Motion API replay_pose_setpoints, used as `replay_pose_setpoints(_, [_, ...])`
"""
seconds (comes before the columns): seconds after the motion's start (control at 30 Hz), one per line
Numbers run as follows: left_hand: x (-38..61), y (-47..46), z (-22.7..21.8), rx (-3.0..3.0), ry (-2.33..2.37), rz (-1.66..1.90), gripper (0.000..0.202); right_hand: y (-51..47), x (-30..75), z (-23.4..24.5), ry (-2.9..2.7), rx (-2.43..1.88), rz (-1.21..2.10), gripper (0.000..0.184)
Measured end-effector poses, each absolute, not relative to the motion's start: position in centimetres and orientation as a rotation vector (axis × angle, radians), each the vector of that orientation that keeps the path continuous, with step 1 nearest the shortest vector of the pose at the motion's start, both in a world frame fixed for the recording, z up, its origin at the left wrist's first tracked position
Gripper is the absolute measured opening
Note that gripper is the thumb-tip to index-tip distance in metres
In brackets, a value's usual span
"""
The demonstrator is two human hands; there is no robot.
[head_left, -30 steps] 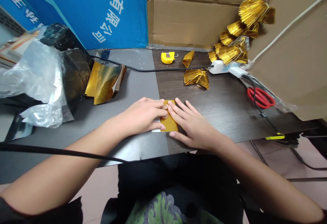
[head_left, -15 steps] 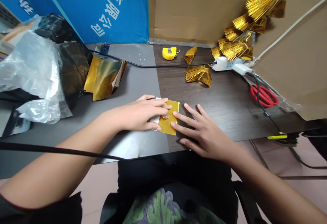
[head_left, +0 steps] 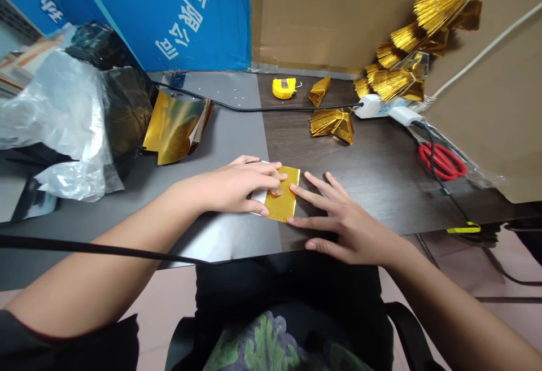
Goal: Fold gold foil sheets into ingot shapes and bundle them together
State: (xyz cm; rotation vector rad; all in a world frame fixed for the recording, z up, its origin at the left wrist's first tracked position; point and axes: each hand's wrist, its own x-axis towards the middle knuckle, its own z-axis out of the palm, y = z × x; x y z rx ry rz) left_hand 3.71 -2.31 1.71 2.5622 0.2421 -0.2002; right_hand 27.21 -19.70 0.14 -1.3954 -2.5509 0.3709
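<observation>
**Two flat hands pin a gold foil sheet at the tabletop's near edge**

We see the gold foil sheet [head_left: 284, 204] lying on the tabletop [head_left: 372, 184], just where the grey surface meets the dark wood-grain one. The left hand [head_left: 235, 189] lies over the sheet's left part, fingertips pressed on the gold face. Its grip is open and flat, wrapped around nothing. We judge that this pressure is there so the slippery foil cannot slide.

The right hand [head_left: 349, 225] is also spread flat, with an open grip. Its fingertips touch the sheet's right edge and near corner, seemingly to hold that side flat. A pale underside shows beneath the left fingers.

Well apart lie a loose stack of foil sheets [head_left: 175, 128], a bundle of folded gold pieces [head_left: 332, 123], a yellow tape measure [head_left: 283, 87] and red scissors [head_left: 442, 161].
</observation>
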Motion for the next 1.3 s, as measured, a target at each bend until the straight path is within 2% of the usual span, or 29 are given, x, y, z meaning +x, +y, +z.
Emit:
replay_pose_setpoints(0.1, [3.8, -2.4, 1.7, 2.557, 0.249, -0.205, 0.033, -19.1, 27.1, -0.2, -2.511, -1.527, 0.318, 0.056])
replay_pose_setpoints(0.47, [3.8, -2.4, 2.0, 2.543, 0.270, -0.259, 0.035, -17.2, 26.9, -1.0, -2.329, -1.905, -0.012, 0.052])
replay_pose_setpoints(0.73, [3.0, -1.6, 2.4, 2.589, 0.201, -0.252, 0.036, -17.4, 26.6, -1.0, -2.457, -1.570, -0.106, 0.051])
replay_pose_setpoints(0.87, [2.5, -1.0, 2.9, 2.587, 0.216, -0.292, 0.039, -17.5, 26.4, -1.1, -2.499, -1.454, -0.054, 0.043])
replay_pose_setpoints(1.1, [2.6, -1.5, 4.1, 2.709, 0.469, -0.169, 0.031, -17.8, 24.3, -1.6, -2.259, -1.462, -0.178, 0.026])
replay_pose_setpoints(1.3, [3.9, -2.3, 2.9, 2.691, 0.842, -0.118, 0.048, -16.8, 23.6, -1.6, -2.125, -1.618, -0.122, 0.014])
